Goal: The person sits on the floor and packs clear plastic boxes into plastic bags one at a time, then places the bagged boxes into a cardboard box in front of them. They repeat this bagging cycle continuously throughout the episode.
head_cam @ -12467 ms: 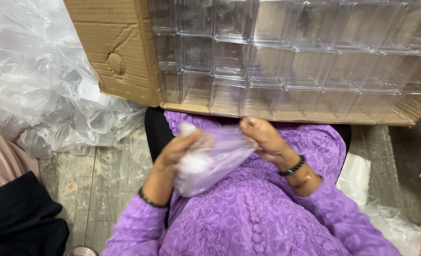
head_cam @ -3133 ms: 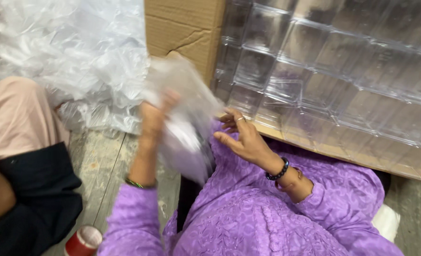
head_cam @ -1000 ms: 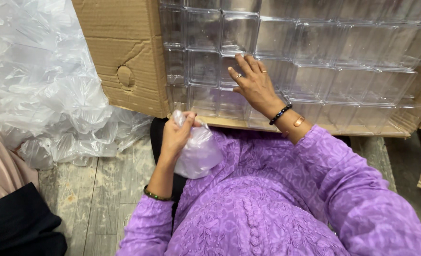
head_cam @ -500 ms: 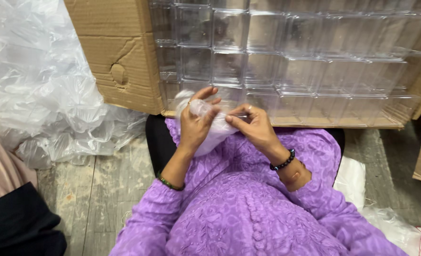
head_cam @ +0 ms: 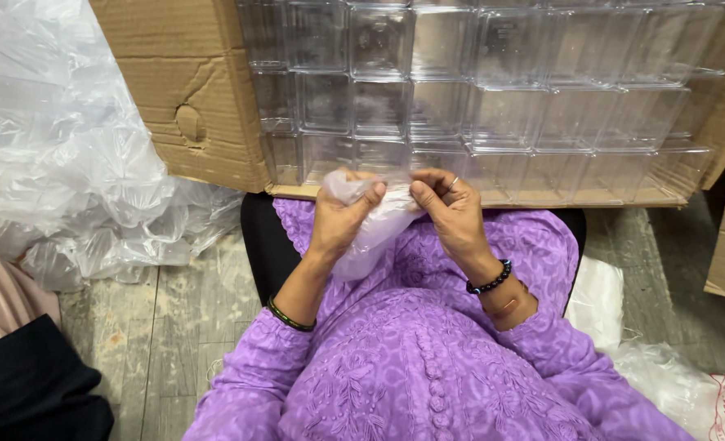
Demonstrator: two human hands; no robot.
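In the head view, a thin clear plastic bag [head_cam: 376, 224] was held just in front of the cardboard box [head_cam: 195, 90], over the lap. Its top edge was pinched by the left hand [head_cam: 342, 214] and by the right hand [head_cam: 452, 211], both closed on it. Clear plastic containers [head_cam: 468, 82] were stacked inside the box. Crumpled plastic wrap [head_cam: 60, 155] was heaped left of the box.

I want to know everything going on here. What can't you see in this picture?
- Head view: what, if anything, is inside the thin plastic bag; the left hand and right hand cover its top.
- How far the cardboard box of clear plastic containers goes up; the top edge cuts it off.
- The person at the left; the frame edge shows only clothing.
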